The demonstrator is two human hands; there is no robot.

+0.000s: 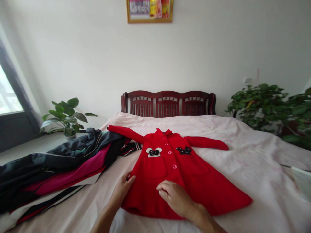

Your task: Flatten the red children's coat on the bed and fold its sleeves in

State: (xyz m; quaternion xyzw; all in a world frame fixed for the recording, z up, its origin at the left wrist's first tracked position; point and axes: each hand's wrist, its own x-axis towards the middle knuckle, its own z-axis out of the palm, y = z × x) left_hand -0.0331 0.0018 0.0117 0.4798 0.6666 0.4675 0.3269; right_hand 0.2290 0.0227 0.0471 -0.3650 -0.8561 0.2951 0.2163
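Note:
A small red coat (194,181) lies spread flat, front up, on the bed (255,155), sleeves stretched out to both sides. It has pink buttons down the middle and two mouse-head patches on the chest. My left hand (123,189) rests at the coat's lower left edge, fingers on the fabric. My right hand (176,197) lies palm down on the lower front of the coat, fingers slightly curled. Neither hand lifts the cloth.
A pile of dark, pink and striped clothes (55,168) lies on the bed's left side. A wooden headboard (168,103) stands behind. Potted plants are at the left (65,118) and right (267,105). A white object (302,181) sits at the right edge.

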